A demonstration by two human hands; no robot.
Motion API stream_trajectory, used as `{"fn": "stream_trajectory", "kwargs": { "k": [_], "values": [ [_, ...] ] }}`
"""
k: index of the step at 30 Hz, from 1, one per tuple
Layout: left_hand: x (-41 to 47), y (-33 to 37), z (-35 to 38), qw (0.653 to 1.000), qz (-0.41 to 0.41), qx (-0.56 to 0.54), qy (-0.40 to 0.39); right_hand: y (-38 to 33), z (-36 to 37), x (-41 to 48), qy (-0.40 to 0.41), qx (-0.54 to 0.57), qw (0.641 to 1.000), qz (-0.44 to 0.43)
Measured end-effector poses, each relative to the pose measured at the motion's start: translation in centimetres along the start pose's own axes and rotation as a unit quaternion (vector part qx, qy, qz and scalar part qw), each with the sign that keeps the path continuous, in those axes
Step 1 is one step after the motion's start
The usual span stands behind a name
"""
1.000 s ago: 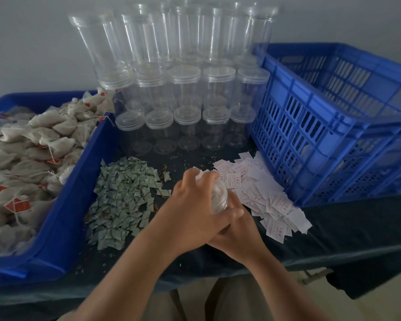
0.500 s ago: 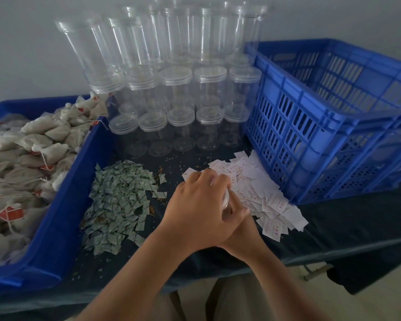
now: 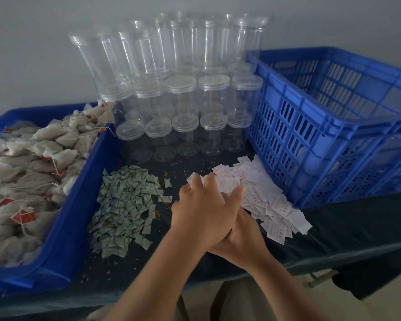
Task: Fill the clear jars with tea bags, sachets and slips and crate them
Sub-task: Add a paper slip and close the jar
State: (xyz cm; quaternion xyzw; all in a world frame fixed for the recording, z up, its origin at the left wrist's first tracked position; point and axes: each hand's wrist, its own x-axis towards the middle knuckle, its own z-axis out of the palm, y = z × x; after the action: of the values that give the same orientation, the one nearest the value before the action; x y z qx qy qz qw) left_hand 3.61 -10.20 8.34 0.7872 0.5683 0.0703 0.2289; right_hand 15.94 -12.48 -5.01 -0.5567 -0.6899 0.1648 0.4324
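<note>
A person's two hands meet over the middle of a dark-clothed counter point(image 3: 357, 228), near its front edge. The left hand point(image 3: 204, 212) lies across the right hand point(image 3: 243, 242) and hides most of it. The left fingers point(image 3: 196, 181) spread and bend down onto the near edge of a heap of white slips point(image 3: 264, 200) printed in red. Whether they grip anything under the palm cannot be told, and the right fingers are out of sight beneath the left hand.

Lidded clear jars point(image 3: 183, 89) stand stacked in tiers along the back edge, against the wall, with a front row of five just behind the two paper heaps. A blue tray point(image 3: 74, 216) fills the left end of the counter and is piled with pale tea bags point(image 3: 33, 158) on strings with red tags. A mound of green sachets point(image 3: 125, 205) lies just beside the tray's right wall, left of the hands. A blue slatted crate point(image 3: 310, 135) sits tilted at the right end, its near wall touching the slips. Brown specks dot the cloth between sachets and slips.
</note>
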Motion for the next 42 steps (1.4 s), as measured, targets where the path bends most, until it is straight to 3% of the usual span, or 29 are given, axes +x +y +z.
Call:
{"fn": "stream_trajectory", "kwargs": {
  "k": [2,4,6,9,12,15,17,19,21,23,26,28,32,35,37,40,42],
  "values": [
    [0.2,0.1,0.4,0.997,0.038,0.050,0.047,-0.2,-0.2,0.0,0.011,-0.023,1.000,-0.002],
    [0.2,-0.9,0.6,0.977,0.173,0.090,0.083,0.0,-0.6,-0.2,-0.017,0.058,0.998,0.017],
    [0.3,-2.4,-0.3,0.950,0.305,0.054,0.040,0.3,-1.2,-0.3,-0.059,0.188,0.980,0.022],
    [0.9,-4.9,-1.7,0.913,0.404,-0.055,-0.032,0.0,-1.8,-0.1,-0.089,0.266,0.960,0.010],
    [0.5,-5.8,-2.6,0.926,0.368,-0.030,-0.078,-0.1,-1.4,-0.2,-0.116,0.259,0.958,0.038],
    [-0.8,-4.6,-2.5,0.969,0.222,0.001,-0.106,-0.2,-1.0,-0.2,-0.057,0.172,0.983,0.035],
    [-1.6,-3.1,-1.5,0.992,0.099,-0.033,-0.075,-1.2,-0.7,0.1,-0.022,0.073,0.997,0.012],
    [-2.3,-1.7,-0.1,0.999,0.034,-0.034,-0.008,-2.3,-0.2,-0.2,0.011,-0.053,0.998,-0.011],
    [-2.8,-1.1,0.4,0.994,0.075,0.013,0.082,-2.7,-0.5,-0.7,0.036,-0.062,0.997,-0.017],
    [-2.7,-1.8,0.2,0.969,0.208,0.040,0.130,-2.3,-1.9,-1.1,0.011,0.070,0.997,-0.003],
    [-2.3,-3.6,-0.5,0.923,0.383,-0.026,0.035,-2.0,-4.5,-2.0,-0.129,0.253,0.958,0.032],
    [-2.4,-4.5,-0.4,0.900,0.427,-0.088,0.004,-2.6,-4.9,-2.6,-0.195,0.286,0.937,0.058],
    [-3.1,-5.4,-0.3,0.892,0.432,-0.134,-0.015,-3.2,-4.9,-3.6,-0.183,0.270,0.940,0.094],
    [-3.8,-5.0,-0.2,0.894,0.401,-0.180,0.081,-4.5,-5.8,-3.5,-0.162,0.252,0.951,0.074],
    [-4.6,-4.3,0.3,0.872,0.359,-0.300,0.141,-5.9,-6.8,-3.1,-0.133,0.280,0.949,0.055],
    [-5.1,-2.7,0.7,0.801,0.330,-0.495,0.064,-8.8,-8.6,-1.7,-0.039,0.324,0.944,0.046],
    [-4.6,-1.6,0.6,0.766,0.367,-0.528,-0.016,-10.2,-10.3,-0.5,0.011,0.303,0.953,0.022]
  ]
}}
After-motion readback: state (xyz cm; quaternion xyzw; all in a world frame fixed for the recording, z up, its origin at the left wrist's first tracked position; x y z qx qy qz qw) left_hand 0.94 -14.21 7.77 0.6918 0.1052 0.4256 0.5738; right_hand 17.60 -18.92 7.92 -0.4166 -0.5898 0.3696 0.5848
